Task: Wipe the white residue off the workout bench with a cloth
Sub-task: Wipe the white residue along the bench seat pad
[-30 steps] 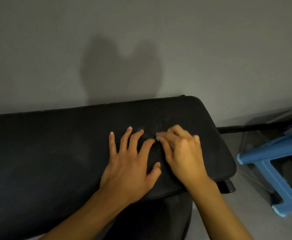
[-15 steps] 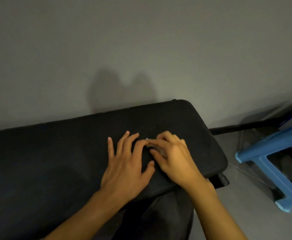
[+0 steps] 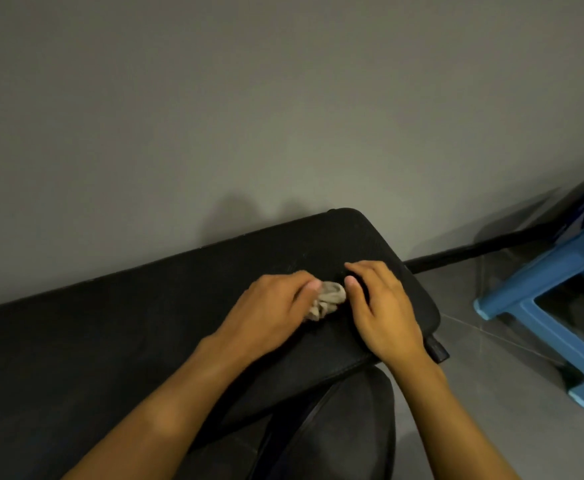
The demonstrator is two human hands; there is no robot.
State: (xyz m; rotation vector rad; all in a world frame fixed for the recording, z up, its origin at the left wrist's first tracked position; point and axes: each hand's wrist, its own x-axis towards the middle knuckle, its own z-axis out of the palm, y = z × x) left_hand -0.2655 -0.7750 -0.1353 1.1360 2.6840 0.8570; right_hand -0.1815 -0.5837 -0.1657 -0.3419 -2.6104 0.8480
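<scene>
left hand (image 3: 266, 313): fingers curled round a crumpled beige cloth (image 3: 326, 300), gripping it, pressed on the black bench pad (image 3: 110, 341) | right hand (image 3: 382, 313): at 3 o'clock of cloth, fingers loosely spread, palm-down on pad, holding nothing | faint white residue (image 3: 313, 258) at 12 o'clock of cloth | blue stool (image 3: 539, 306) far at 3 o'clock

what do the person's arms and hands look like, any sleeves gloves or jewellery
Both arms are bare from the lower frame edge to the wrists, with no sleeves in view. The left hand and right hand wear no gloves, and no rings, watch or bands show on the fingers or wrists. The nails that show look short and unpainted, though the dim light hides fine detail.
</scene>
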